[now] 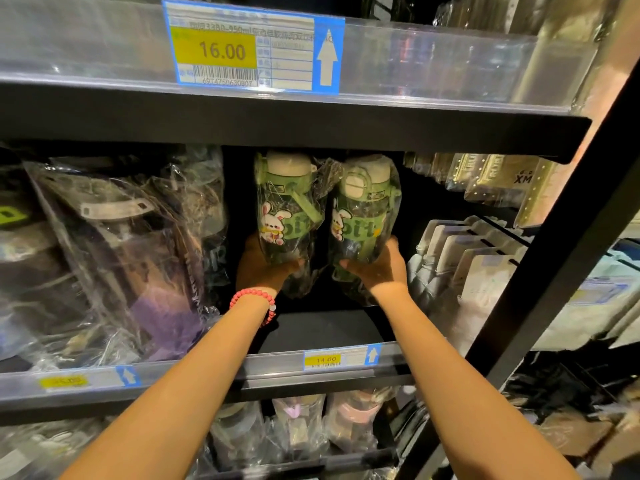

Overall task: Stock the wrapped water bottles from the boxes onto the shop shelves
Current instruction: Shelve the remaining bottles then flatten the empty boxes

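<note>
Two green water bottles with white lids and a rabbit picture, each in clear plastic wrap, are held upright inside the middle shelf bay. My left hand (263, 268) grips the base of the left bottle (287, 216). My right hand (377, 268) grips the base of the right bottle (363, 220). The two bottles touch side by side, above the dark shelf board (322, 327). A pink bead bracelet circles my left wrist.
Wrapped dark and purple bottles (131, 258) fill the shelf to the left. White carded goods (471, 265) hang on the right. The shelf above (415, 126) carries a 16.00 price tag (252, 46). More wrapped bottles (301, 431) stand on the shelf below.
</note>
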Demonstrator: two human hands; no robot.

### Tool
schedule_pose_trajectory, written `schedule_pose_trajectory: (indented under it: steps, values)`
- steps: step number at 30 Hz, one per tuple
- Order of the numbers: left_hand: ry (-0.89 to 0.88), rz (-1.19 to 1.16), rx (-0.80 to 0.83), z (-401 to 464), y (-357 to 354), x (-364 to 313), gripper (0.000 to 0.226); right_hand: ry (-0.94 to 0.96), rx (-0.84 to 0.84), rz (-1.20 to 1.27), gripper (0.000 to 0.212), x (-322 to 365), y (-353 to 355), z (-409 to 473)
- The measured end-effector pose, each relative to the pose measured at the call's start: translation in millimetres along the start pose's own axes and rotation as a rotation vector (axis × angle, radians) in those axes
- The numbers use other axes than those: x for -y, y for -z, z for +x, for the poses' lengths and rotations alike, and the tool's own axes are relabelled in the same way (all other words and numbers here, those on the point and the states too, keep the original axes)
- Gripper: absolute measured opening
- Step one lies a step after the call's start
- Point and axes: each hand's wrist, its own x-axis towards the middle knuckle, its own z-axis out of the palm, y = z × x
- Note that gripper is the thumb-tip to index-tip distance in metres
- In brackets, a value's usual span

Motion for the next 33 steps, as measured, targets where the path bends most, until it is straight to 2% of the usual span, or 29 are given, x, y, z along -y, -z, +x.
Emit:
schedule_pose_trajectory:
  steps: [2,6,11,18,24,26,28,30,33]
  values:
    - [-0.07,-0.019,-0.028,-1.0,0.7,-8.1,0.075,-0.007,0.044,0.1,0.073,-2.5,0.9,2.5]
    - [-0.098,-0.005,-0.04,-5.0,-0.2,-10.3,0.074,0.032,0.11,0.244,0.066,-7.7,0.2,3.0]
    - [-0.114,0.034,-0.071,-6.3,-0.4,-11.9,0.073,0.067,0.115,0.224,0.056,-3.7,0.4,-1.6]
    - [-0.137,0.085,-0.108,-5.9,-1.1,-9.3,0.074,0.034,0.167,0.352,0.056,-6.6,7.8,-2.4]
    - [-0.14,0.091,-0.1,-6.5,1.4,-7.1,0.077,0.016,0.15,0.191,0.052,-17.7,0.8,5.2]
    - [-0.133,0.087,-0.094,-6.5,1.8,-7.1,0.079,-0.043,0.166,0.249,0.046,-18.7,-0.1,10.3]
    - [-0.128,0.079,-0.089,-6.8,2.1,-7.6,0.08,-0.094,0.136,0.206,0.037,-15.8,-0.6,12.3]
    - [-0.126,0.072,-0.083,-7.4,2.4,-7.8,0.08,-0.14,0.088,0.281,0.016,-13.8,-1.7,15.7]
    - [-0.129,0.065,-0.08,-7.4,2.4,-7.5,0.078,-0.135,-0.015,0.337,0.023,-19.2,-9.1,25.6]
